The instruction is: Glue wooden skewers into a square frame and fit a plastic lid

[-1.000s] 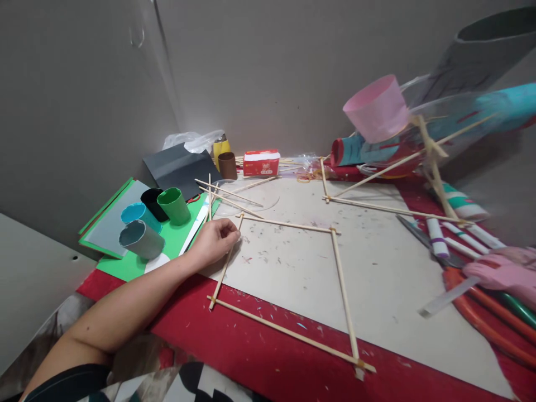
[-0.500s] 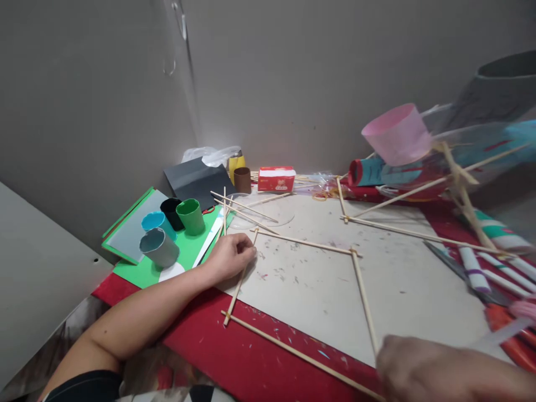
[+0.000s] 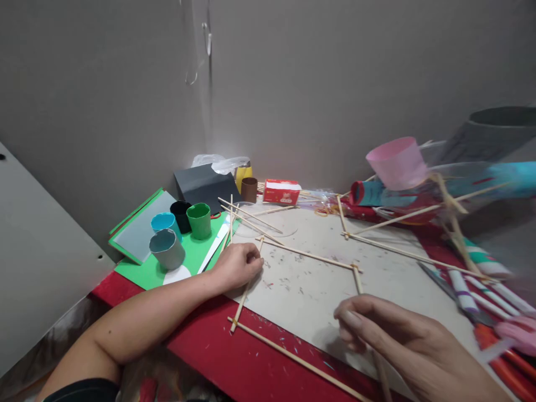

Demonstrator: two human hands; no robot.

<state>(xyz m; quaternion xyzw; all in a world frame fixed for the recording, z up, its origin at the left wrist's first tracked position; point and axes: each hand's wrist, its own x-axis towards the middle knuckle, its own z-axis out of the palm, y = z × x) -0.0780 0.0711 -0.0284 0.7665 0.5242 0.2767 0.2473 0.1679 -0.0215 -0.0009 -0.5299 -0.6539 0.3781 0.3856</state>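
A four-sided frame of thin wooden sticks, tied at its corners, lies partly on a pale board (image 3: 301, 307) and partly over the red tabletop. My left hand (image 3: 239, 267) rests at its left side, fingers closed round the left stick (image 3: 242, 306). Above the right stick (image 3: 357, 279) hovers my right hand (image 3: 402, 338), its thumb and fingers curled together in a pinch. Whatever they hold, if anything, is too small or hidden to make out. The far stick (image 3: 310, 253) and near stick (image 3: 293, 357) are in plain sight; the near right corner is out of view.
Paper cups, among them a green one (image 3: 199, 221) and a grey one (image 3: 167, 249), stand on green card at left. Loose sticks (image 3: 251, 220) and a red box (image 3: 281, 191) lie behind. At right are a pink cup (image 3: 397, 163) on a stick structure, markers and orange-handled scissors (image 3: 498, 352).
My right hand has moved up and left from the near right corner to over the right stick. My left hand keeps its place on the left stick. The view has tilted slightly.
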